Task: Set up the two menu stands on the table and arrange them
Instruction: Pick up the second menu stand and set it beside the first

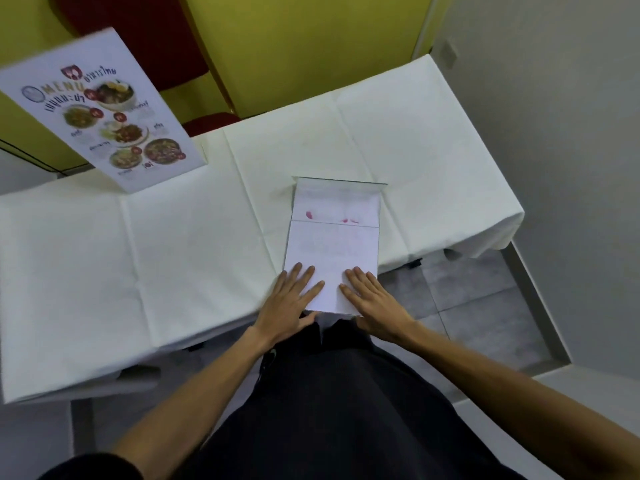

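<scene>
One menu stand [104, 112] stands upright at the far left of the table, its printed face with food photos turned towards me. A second menu stand [334, 237] lies flat near the table's front edge, its blank white back up and faint pink print showing through. My left hand [291, 299] rests flat on its near left corner, fingers spread. On its near right corner lies my right hand [372, 299], fingers also spread. Both hands press on the sheet from above; neither is closed around it.
A white creased cloth covers the table [156, 254]. Red chairs [145, 36] and a yellow wall stand behind it. The table's right end drops off beside a grey tiled floor [467, 289] and a white wall.
</scene>
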